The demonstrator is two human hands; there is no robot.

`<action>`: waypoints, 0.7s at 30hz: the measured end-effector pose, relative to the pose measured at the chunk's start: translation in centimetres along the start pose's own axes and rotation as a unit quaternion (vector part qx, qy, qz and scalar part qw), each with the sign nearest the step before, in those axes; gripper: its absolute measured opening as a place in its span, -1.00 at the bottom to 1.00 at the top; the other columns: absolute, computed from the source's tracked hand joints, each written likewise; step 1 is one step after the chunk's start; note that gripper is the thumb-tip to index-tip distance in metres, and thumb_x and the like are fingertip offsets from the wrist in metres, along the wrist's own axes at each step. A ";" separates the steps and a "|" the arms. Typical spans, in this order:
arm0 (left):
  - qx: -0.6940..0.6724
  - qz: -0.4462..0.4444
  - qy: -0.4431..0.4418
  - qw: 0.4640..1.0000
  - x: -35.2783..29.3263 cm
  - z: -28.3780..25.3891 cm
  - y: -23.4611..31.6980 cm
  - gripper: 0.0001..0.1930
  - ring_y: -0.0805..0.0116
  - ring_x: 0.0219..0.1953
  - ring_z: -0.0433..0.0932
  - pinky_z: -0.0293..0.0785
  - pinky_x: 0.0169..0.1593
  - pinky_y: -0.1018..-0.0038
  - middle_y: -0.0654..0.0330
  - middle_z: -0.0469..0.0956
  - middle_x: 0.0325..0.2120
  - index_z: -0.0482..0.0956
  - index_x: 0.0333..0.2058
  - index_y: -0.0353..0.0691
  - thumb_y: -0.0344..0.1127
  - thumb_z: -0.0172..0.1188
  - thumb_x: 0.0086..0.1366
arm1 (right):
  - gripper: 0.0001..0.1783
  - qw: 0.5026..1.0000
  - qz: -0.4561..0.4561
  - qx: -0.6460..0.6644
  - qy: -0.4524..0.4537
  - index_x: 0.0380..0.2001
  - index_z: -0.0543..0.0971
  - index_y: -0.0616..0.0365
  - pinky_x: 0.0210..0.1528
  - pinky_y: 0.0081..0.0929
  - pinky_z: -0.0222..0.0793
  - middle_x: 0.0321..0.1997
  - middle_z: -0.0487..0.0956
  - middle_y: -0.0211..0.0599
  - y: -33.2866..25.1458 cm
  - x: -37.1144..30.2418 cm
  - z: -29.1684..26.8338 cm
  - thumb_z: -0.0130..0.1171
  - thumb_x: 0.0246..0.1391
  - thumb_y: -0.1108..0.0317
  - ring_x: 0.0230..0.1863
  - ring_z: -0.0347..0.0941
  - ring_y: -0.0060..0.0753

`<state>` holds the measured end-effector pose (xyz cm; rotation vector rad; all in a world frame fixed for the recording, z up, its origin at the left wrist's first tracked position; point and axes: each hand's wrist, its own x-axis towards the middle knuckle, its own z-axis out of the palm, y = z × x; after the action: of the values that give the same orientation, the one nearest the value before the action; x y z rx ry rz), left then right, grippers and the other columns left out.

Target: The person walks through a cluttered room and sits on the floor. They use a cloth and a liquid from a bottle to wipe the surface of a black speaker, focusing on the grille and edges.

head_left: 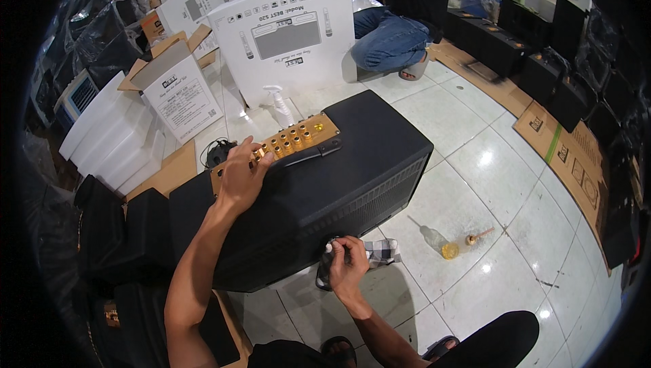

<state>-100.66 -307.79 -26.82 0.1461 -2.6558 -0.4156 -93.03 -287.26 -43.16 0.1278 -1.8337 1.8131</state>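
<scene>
A large black speaker cabinet [325, 158] lies before me, with a gold control panel [298, 136] of several knobs along its upper side. My left hand [245, 172] reaches over the cabinet and rests on the panel's near-left part, fingers spread around the knobs. A black strap handle [313, 155] runs beside the panel. Near the cabinet's lower front edge, my right hand [348, 263] has thumb and fingertips pinched together at something small and dark, too hidden to name. A black-and-white checkered cloth [384, 251] shows right behind this hand.
On the tiled floor at right stand a small jar of yellow liquid [449, 250] and a brush-like stick [479, 236]. A white spray bottle [279, 107] is beyond the panel. White printed cartons [285, 63] and a crouching person [397, 35] are behind. Black cabinets [488, 46] line the right.
</scene>
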 end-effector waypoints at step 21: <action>-0.003 -0.006 -0.006 1.000 0.0 -0.2 0.2 -0.52 -0.04 0.16 0.46 0.40 0.19 0.27 -0.14 0.36 0.21 0.53 0.02 -0.29 0.02 0.04 0.39 | -0.93 1.000 -0.023 -0.003 0.008 -0.34 0.59 0.38 -0.35 -0.52 0.44 -0.31 0.57 -0.12 0.5 -0.1 0.1 0.25 0.09 0.59 -0.37 0.51 -0.37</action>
<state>-100.56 -307.69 -26.65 0.1589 -2.6676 -0.4289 -93.24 -287.35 -43.61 0.1503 -1.8106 1.7716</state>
